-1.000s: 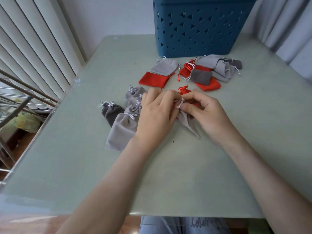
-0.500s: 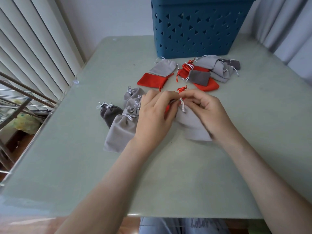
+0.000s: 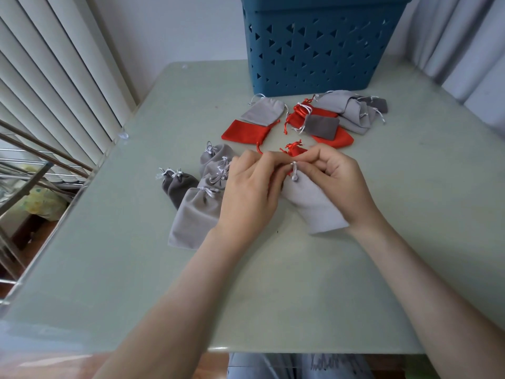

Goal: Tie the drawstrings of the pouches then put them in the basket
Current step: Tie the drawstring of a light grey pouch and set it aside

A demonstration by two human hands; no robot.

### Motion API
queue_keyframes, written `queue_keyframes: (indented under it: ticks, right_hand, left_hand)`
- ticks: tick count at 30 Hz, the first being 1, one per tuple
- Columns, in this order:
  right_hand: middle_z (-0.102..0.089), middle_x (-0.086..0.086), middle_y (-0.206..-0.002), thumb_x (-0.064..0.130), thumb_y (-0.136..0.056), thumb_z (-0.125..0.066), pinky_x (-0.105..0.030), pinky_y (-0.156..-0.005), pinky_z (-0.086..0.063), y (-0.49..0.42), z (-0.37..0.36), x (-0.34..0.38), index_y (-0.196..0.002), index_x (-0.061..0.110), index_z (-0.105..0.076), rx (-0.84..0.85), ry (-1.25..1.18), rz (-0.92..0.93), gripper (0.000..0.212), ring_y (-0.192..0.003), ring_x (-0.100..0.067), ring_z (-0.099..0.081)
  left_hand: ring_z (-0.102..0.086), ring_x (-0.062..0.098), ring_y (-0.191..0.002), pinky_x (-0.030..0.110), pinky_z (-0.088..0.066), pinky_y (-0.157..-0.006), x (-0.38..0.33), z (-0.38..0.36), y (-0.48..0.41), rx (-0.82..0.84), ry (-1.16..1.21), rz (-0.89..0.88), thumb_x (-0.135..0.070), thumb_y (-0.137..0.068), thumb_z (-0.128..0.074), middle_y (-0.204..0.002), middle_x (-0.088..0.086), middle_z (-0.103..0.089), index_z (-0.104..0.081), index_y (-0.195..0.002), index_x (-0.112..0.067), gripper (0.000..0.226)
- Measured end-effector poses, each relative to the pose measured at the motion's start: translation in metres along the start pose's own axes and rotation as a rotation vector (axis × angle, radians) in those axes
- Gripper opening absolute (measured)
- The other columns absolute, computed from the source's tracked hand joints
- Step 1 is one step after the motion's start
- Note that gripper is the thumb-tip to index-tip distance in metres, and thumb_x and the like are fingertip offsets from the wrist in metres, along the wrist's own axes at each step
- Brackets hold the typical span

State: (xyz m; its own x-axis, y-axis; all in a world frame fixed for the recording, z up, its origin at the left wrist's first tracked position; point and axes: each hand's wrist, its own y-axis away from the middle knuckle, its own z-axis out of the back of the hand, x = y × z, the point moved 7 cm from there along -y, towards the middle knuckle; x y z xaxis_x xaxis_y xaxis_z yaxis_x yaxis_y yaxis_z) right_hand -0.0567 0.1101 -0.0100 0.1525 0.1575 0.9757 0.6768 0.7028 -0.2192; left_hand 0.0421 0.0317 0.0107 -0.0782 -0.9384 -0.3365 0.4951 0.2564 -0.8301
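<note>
While both forearms are stretched forward over the table [image 3: 273,291], the left hand [image 3: 250,194] and right hand [image 3: 337,184] are held close together at the neck of a light grey pouch [image 3: 314,209], which is laid flat on the tabletop. Its white drawstring [image 3: 294,171] is pinched by the curled fingertips of each hand. The blue basket [image 3: 322,53] is set at the far edge, well apart.

Bare forearms [image 3: 169,305]; grey-blue printed garment [image 3: 273,367].
</note>
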Motion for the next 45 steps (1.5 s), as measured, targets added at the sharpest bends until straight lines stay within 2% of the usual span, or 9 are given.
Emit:
queue_keyframes:
  ticks: [6, 14, 19, 25, 28, 32, 37, 42, 45]
  right_hand:
    - [-0.066, 0.008, -0.065, 0.002, -0.092, -0.055, -0.014, -0.06, -0.043, -0.001, -0.001, -0.004, -0.079, 0.013, -0.058, 0.008, 0.045, 0.012, 0.018, -0.062, 0.001, -0.057]
    - [-0.06, 0.0, -0.069, 0.004, -0.095, -0.052, -0.013, -0.061, -0.041, 0.002, -0.005, -0.001, -0.083, 0.013, -0.056, 0.06, 0.138, 0.084, 0.016, -0.061, 0.0, -0.053]
    - [-0.06, -0.005, -0.071, 0.017, -0.089, -0.06, -0.024, -0.062, -0.04, -0.006, 0.02, -0.008, -0.075, 0.021, -0.057, -0.143, 0.154, 0.025, 0.014, -0.067, -0.009, -0.052]
    - [-0.06, 0.004, -0.059, 0.003, -0.095, -0.049, -0.019, -0.05, -0.041, -0.004, 0.006, -0.002, -0.078, 0.012, -0.054, -0.049, -0.025, -0.077, 0.02, -0.052, -0.007, -0.052]
    - [-0.059, -0.004, -0.067, 0.001, -0.093, -0.049, -0.025, -0.052, -0.037, 0.001, -0.009, 0.011, -0.08, 0.011, -0.057, 0.07, -0.036, -0.105, 0.018, -0.058, -0.014, -0.05]
    - [-0.063, 0.008, -0.066, -0.006, -0.092, -0.048, -0.016, -0.053, -0.039, 0.009, -0.031, 0.022, -0.083, 0.012, -0.058, 0.178, 0.071, -0.104, 0.022, -0.06, -0.003, -0.053]
    - [-0.06, -0.002, -0.069, 0.008, -0.097, -0.045, -0.025, -0.052, -0.038, 0.017, -0.058, 0.01, -0.094, 0.006, -0.059, 0.258, 0.197, -0.184, 0.014, -0.059, -0.013, -0.055]
    - [-0.064, 0.004, -0.07, 0.022, -0.087, -0.066, -0.02, -0.058, -0.042, 0.026, -0.079, -0.016, -0.088, 0.016, -0.059, 0.392, 0.55, -0.132, 0.009, -0.059, -0.004, -0.055]
    - [-0.06, 0.009, -0.069, 0.019, -0.082, -0.071, -0.018, -0.06, -0.04, 0.026, -0.085, -0.024, -0.085, 0.019, -0.06, 0.397, 0.701, -0.076, 0.012, -0.057, 0.002, -0.05]
  left_hand:
    - [-0.047, 0.016, -0.076, 0.025, -0.036, -0.071, 0.012, -0.008, 0.003, 0.021, 0.046, 0.127, -0.022, -0.092, -0.05, -0.083, 0.005, -0.066, -0.043, -0.095, -0.019, 0.008]
    - [-0.038, 0.021, -0.075, 0.037, -0.036, -0.067, 0.017, -0.013, 0.001, 0.126, -0.11, 0.078, -0.015, -0.087, -0.048, -0.084, 0.007, -0.064, -0.062, -0.084, -0.004, 0.017]
    - [-0.042, 0.024, -0.085, 0.033, -0.037, -0.076, 0.018, -0.011, 0.0, 0.151, -0.154, 0.047, 0.003, -0.079, -0.043, -0.103, 0.008, -0.065, -0.058, -0.087, -0.004, 0.018]
    - [-0.052, -0.01, -0.079, 0.003, -0.035, -0.071, 0.017, 0.0, -0.01, 0.233, 0.33, 0.412, -0.011, -0.1, -0.038, -0.093, -0.007, -0.061, -0.052, -0.09, -0.012, 0.017]
    - [-0.046, -0.01, -0.059, 0.007, -0.035, -0.058, 0.015, 0.014, -0.017, 0.243, 0.286, 0.502, -0.015, -0.101, -0.037, -0.066, -0.01, -0.048, -0.038, -0.08, -0.018, 0.021]
    - [-0.044, -0.006, -0.058, 0.01, -0.032, -0.054, 0.011, 0.04, -0.023, 0.222, 0.168, 0.416, -0.013, -0.099, -0.038, -0.063, -0.012, -0.043, -0.038, -0.089, -0.014, 0.01]
    - [-0.042, 0.016, -0.069, 0.021, -0.026, -0.059, 0.027, 0.067, -0.007, 0.299, 0.01, 0.225, -0.01, -0.094, -0.042, -0.075, -0.004, -0.045, -0.049, -0.093, 0.001, 0.013]
    - [-0.055, 0.035, -0.093, 0.038, -0.035, -0.066, 0.063, 0.06, 0.038, 0.636, -0.327, 0.333, -0.027, -0.1, -0.039, -0.105, 0.014, -0.056, -0.048, -0.101, -0.003, 0.025]
    - [-0.054, 0.037, -0.084, 0.04, -0.037, -0.067, 0.062, 0.066, 0.042, 0.535, -0.262, 0.324, -0.023, -0.096, -0.046, -0.095, 0.016, -0.055, -0.05, -0.092, -0.002, 0.022]
